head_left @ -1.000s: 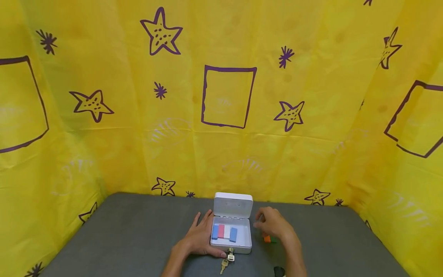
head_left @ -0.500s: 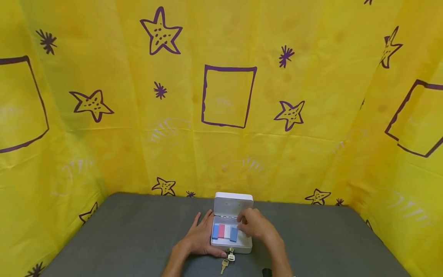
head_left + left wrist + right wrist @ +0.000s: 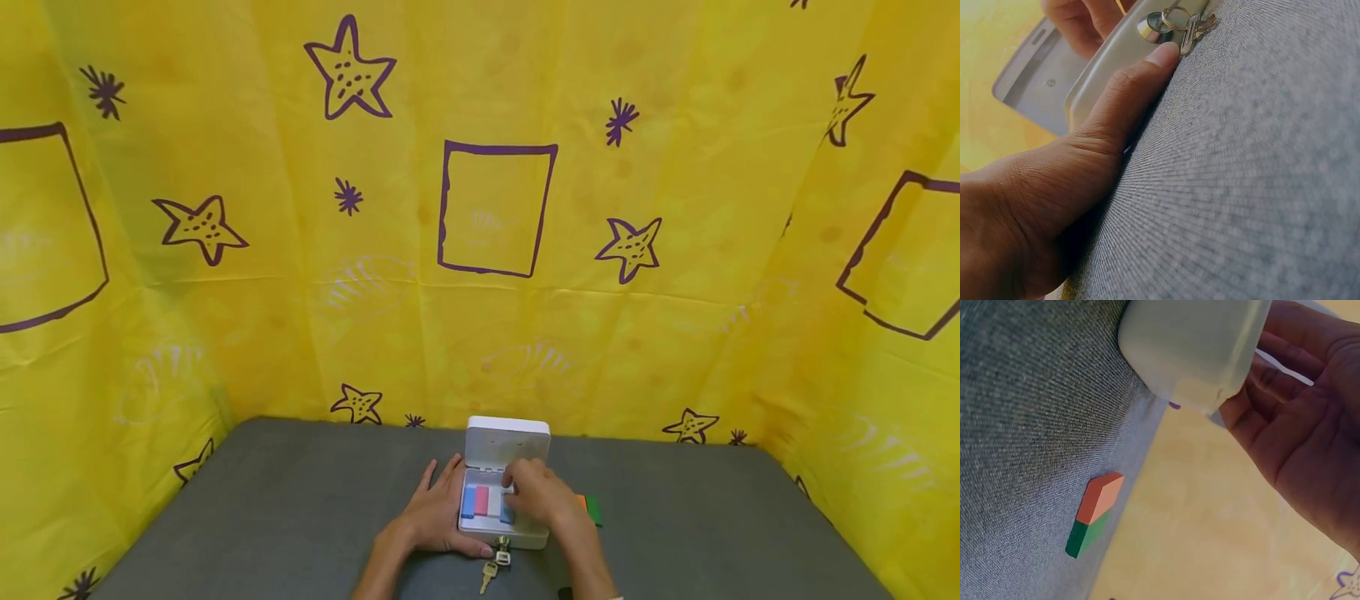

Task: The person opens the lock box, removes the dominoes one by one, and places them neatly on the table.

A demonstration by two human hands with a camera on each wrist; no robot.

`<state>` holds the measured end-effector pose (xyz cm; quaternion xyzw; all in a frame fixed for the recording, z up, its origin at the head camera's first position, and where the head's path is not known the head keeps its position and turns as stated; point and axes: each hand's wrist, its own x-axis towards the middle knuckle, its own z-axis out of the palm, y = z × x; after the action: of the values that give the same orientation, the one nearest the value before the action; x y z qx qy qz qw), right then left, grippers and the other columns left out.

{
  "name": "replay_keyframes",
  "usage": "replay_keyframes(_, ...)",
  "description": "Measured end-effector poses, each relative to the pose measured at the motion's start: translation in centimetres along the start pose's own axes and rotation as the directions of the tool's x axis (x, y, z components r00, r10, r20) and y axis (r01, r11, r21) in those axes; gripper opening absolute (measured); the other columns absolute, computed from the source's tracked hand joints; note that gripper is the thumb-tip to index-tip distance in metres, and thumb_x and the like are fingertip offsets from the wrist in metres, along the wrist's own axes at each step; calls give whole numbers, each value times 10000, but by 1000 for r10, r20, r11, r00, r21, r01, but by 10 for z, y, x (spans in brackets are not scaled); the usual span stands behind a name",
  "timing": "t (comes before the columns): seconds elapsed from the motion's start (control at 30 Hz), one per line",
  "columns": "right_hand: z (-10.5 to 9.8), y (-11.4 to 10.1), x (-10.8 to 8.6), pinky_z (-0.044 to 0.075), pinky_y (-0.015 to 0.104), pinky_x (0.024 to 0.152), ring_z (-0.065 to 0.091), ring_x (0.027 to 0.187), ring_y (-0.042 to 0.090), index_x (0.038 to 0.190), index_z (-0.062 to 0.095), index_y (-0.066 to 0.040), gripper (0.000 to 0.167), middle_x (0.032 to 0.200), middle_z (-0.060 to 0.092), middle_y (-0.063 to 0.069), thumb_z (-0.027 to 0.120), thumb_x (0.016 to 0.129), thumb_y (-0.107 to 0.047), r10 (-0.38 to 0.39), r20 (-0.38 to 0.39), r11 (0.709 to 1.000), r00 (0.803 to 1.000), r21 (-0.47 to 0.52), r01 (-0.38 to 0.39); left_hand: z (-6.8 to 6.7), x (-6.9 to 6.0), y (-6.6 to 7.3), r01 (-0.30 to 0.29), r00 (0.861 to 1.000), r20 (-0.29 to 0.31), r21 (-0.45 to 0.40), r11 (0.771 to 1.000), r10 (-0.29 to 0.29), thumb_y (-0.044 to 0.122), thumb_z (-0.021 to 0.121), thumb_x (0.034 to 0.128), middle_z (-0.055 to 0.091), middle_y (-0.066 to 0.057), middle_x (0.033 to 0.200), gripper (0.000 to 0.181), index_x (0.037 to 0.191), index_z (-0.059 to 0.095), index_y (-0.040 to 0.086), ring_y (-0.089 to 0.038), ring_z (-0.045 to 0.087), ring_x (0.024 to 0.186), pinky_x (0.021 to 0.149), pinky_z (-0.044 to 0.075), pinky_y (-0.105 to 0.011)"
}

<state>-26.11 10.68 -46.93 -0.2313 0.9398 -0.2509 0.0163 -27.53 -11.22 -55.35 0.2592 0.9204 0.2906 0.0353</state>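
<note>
Left hand (image 3: 437, 510), fingers spread, touches the box (image 3: 527, 540) at left. Right hand (image 3: 543, 496) reaches inside; its grip I cannot tell.

Smooth box (image 3: 1188, 350), shiny metal keys (image 3: 490, 572), rough matt cloth (image 3: 1247, 162)

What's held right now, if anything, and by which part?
Left grip rests against the box at its left side and front; no closed hold. Right grip is over the blocks inside; fingertip contact unclear, can't tell if one is held.
</note>
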Motion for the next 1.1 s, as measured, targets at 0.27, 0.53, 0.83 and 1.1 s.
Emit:
replay_keyframes(0.27,0,-5,-2,566,468,737,631,794,249,970,722,39,177,933,711,145,822,862,-60,79,17,995,997,-61,-78,-2,-1,5,-21,1000,-22,3,1000,21,670,873,676,314,-212,1700,1313,1607,234,0,-410,186,1620,1300,31,-675)
replay_keyframes(0.53,4,-8,-6,457,381,687,499,736,213,905,665,-17,221,829,549,60,859,830,-90,120,43,988,992,-100,-115,-5,-2,8,-29,999,-13,-18,999,29,690,863,678,312,-244,1690,1331,1605,223,-19,-449,184,1607,1271,36,-720)
replay_keyframes(0.83,7,-9,-6,512,418,719,538,759,224,920,651,-25,274,887,592,92,886,795,-89,115,16,985,993,-135,-112,-2,-1,3,-18,1000,-20,-13,1000,18,651,884,667,323,-212,1696,1305,1606,247,8,-424,178,1619,1296,22,-685)
replay_keyframes(1.1,7,-9,-5,560,496,785,660,873,308,1046,623,-36,393,972,654,134,903,776,-90,93,16,989,996,-117,-91,-2,-2,4,-13,1000,-15,-24,1000,13,649,890,668,323,-198,1699,1296,1608,254,22,-415,170,1624,1301,12,-676)
